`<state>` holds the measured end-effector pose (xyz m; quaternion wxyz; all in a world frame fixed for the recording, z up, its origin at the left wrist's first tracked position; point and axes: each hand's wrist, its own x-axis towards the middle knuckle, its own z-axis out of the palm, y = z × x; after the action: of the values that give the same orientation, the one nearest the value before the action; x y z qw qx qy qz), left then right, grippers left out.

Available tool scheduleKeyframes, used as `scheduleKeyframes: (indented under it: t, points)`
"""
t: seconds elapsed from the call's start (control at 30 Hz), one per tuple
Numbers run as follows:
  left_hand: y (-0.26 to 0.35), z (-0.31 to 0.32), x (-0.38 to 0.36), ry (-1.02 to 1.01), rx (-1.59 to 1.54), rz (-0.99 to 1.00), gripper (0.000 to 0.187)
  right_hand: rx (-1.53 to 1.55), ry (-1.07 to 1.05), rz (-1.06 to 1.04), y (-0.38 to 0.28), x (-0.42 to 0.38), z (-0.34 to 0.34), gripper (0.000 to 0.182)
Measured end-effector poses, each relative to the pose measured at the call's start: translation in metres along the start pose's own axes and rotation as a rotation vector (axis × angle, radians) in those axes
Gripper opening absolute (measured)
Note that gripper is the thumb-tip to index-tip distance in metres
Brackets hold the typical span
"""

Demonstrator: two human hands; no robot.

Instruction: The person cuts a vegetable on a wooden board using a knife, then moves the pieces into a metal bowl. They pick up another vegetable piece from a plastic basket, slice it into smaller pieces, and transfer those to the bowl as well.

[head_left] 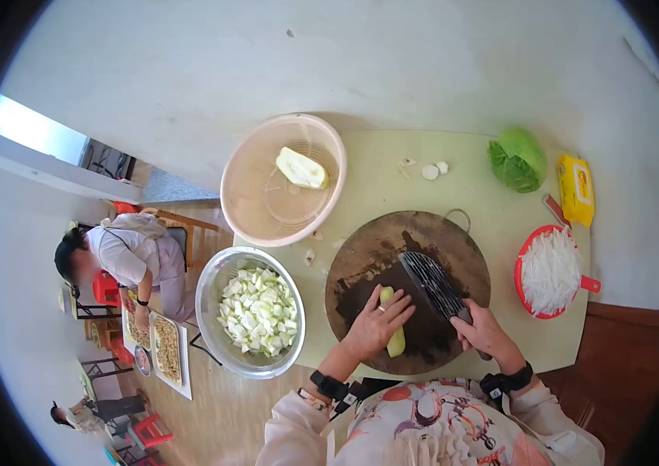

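Observation:
My left hand (377, 325) presses flat on a pale green peeled vegetable strip (394, 335) lying on a round dark wooden chopping board (368, 248). My right hand (485, 330) grips the handle of a dark cleaver (430, 283), whose blade rests on the board just right of the vegetable's far end. A metal bowl (217, 291) of cut pale green chunks stands left of the board.
A beige plastic basket (248, 198) holds one vegetable piece (301, 168). A cabbage (517, 159), a yellow packet (577, 188) and a red strainer (522, 272) of white shreds sit on the right of the green table (376, 182). Another person (124, 260) works lower left by trays.

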<state>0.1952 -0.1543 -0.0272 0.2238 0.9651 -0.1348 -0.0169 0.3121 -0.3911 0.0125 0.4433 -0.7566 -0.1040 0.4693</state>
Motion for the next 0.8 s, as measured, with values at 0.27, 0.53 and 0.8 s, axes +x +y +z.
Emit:
scheduleKeyframes:
  t: [0.27,0.53,0.8]
  points:
    - [-0.005,-0.012,-0.032,-0.075,0.06,0.013,0.057,0.062,-0.013,-0.002,0.011,0.006,-0.004,0.045]
    - [0.014,0.004,-0.036,0.077,0.057,-0.227,0.046,0.081,-0.027,-0.018,0.011,0.009,-0.003,0.034]
    - [0.053,0.029,-0.041,0.342,-0.006,-0.503,0.041,-0.106,-0.051,-0.095,-0.004,0.009,0.01,0.035]
